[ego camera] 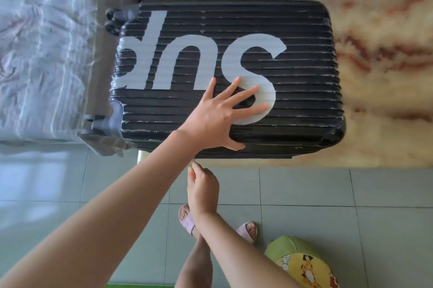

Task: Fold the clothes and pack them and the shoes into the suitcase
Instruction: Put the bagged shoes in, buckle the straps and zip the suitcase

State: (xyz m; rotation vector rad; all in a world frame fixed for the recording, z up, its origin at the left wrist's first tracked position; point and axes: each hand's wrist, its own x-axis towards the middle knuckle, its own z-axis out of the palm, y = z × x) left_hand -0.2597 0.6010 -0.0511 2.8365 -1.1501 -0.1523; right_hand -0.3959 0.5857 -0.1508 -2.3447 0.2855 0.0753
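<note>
**Closed suitcase on the marble table, one hand flat on it, one at the zip**

A black ribbed hard-shell suitcase (293, 29) with large white letters on its lid lies flat and closed on a cream and red-veined marble-patterned table (375, 53). Its wheels (112, 20) point toward a bed covered in pale wrinkled fabric (42, 53) on the left.

The person's left hand (210, 121) rests palm down on the near part of the lid. Its fingers are straight and spread across the white lettering, and the thumb lies along the lid's near edge.

The right hand (202, 190) is just below the suitcase's near side, under the left wrist. Its thumb and forefinger pinch a small metal zip pull (193, 162) at the seam. The two hands are close together but do not touch.

Below, the person stands on grey floor tiles (304, 189) in pink open-toed slippers (187, 219). A round green and yellow cushioned stool with a cartoon print (297, 262) sits near the right foot.
</note>
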